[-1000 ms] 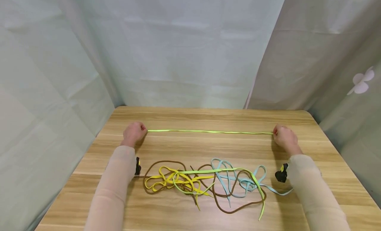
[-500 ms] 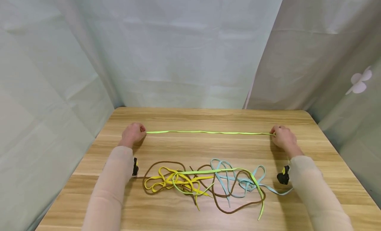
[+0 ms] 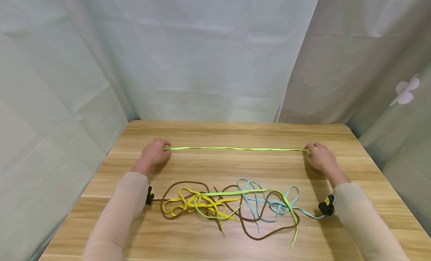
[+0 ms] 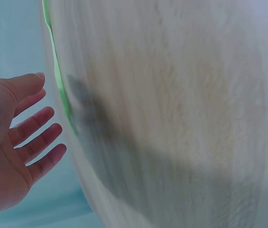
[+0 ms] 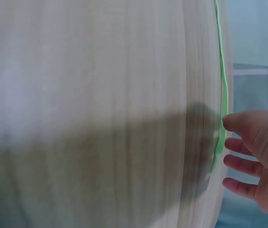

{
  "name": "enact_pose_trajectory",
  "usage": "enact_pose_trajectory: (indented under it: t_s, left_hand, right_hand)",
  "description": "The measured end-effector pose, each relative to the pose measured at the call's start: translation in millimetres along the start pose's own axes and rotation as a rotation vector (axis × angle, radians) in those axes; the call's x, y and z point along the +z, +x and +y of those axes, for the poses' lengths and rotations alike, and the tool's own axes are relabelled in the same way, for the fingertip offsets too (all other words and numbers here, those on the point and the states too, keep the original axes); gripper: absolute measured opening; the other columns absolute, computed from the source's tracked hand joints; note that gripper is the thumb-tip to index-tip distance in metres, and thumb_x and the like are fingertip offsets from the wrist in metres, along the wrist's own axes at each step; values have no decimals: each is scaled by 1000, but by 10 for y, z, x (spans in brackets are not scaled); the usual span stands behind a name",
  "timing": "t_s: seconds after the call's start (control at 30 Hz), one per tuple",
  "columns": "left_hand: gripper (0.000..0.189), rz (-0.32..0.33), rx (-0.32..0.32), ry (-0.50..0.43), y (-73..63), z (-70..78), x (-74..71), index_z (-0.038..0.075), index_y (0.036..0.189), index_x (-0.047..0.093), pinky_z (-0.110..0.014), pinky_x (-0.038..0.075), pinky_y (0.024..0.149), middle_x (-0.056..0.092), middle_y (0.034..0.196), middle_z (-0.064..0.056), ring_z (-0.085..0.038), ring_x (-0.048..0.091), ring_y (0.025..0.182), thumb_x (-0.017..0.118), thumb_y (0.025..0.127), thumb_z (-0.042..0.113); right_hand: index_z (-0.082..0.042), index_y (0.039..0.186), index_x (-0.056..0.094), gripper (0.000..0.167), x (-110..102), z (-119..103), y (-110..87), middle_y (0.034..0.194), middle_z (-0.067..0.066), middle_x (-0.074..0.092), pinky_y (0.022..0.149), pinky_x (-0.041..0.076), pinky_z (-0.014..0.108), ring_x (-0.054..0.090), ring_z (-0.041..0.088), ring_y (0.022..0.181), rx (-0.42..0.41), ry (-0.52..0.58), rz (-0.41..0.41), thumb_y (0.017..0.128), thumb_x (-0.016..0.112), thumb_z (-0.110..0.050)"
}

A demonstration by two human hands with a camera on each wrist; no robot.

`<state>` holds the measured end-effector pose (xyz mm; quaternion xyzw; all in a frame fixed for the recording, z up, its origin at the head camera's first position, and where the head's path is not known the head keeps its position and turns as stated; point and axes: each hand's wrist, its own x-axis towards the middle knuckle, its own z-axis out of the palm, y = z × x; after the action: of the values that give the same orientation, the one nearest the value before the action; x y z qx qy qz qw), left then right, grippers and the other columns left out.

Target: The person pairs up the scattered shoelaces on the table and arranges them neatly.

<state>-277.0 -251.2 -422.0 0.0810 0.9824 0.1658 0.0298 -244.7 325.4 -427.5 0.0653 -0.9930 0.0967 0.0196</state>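
A lime-green shoelace [image 3: 235,148] lies stretched almost straight from left to right across the far part of the wooden table. At its left end is my left hand [image 3: 155,152]; in the left wrist view its fingers [image 4: 41,140] are spread, with a gap to the lace [image 4: 60,85]. My right hand [image 3: 320,156] hovers by the other end. Its fingers [image 5: 243,166] are parted in the right wrist view, and the thumb tip overlaps the lace [image 5: 224,95]; whether it touches is unclear.
Nearer the front lies a loose tangle: a yellow lace [image 3: 183,206], a brown lace [image 3: 262,238], a light blue lace [image 3: 250,205] and another lime-green lace [image 3: 225,194]. Pale curtains [image 3: 215,66] hang behind the table [image 3: 215,249] and at both sides.
Both hands have loosened from the lime-green lace's ends, their fingers parting. The left hand has shifted slightly right since half a second ago. The lace stays stretched in place.
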Motion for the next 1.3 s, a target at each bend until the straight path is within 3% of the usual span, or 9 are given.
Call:
enact_pose_trajectory:
  t_s: [0.3, 0.53, 0.8, 0.93, 1.13, 1.3]
  left_hand:
    - [32, 42, 117, 30, -139, 267, -19, 6, 114, 61, -54, 42, 88, 53, 123, -20, -39, 50, 113, 61, 87, 23]
    - [28, 91, 215, 84, -286, 465, -49, 7, 107, 65, -47, 47, 80, 60, 111, -14, -32, 58, 99, 67, 84, 23]
    - [27, 92, 319, 120, -486, 601, -70, 7, 102, 66, -43, 50, 72, 62, 99, -9, -27, 61, 89, 70, 81, 23]
    - [28, 82, 353, 155, -576, 657, -81, 8, 102, 66, -43, 51, 68, 62, 98, -10, -29, 62, 86, 71, 79, 24]
    - [27, 100, 416, 158, -714, 783, -39, 8, 99, 65, -38, 51, 70, 64, 96, -7, -24, 62, 86, 72, 79, 25]
    - [27, 97, 460, 154, -829, 899, 48, 9, 98, 66, -31, 50, 64, 63, 92, -2, -16, 61, 78, 71, 79, 28]
  right_hand:
    - [1, 111, 58, 29, -15, -94, -166, 105, 27, 56, 66, 47, 54, 56, 45, 89, -130, -51, 123, 85, 59, -12]
    - [1, 105, 61, 25, -16, -257, -252, 98, 21, 60, 68, 47, 53, 57, 42, 86, -239, -49, 205, 82, 64, -9]
    - [1, 103, 63, 26, 18, -422, -297, 93, 16, 61, 70, 49, 46, 60, 34, 82, -349, -67, 237, 79, 69, -6]
    - [-1, 102, 63, 26, 53, -486, -339, 93, 15, 62, 64, 50, 43, 61, 33, 79, -396, -77, 263, 77, 70, -6]
    - [-3, 103, 64, 27, 109, -597, -396, 100, 15, 64, 65, 51, 43, 62, 33, 87, -420, -93, 270, 77, 70, -8]
    - [-3, 104, 64, 27, 144, -677, -431, 98, 13, 63, 66, 51, 41, 60, 32, 88, -432, -97, 247, 79, 69, -10]
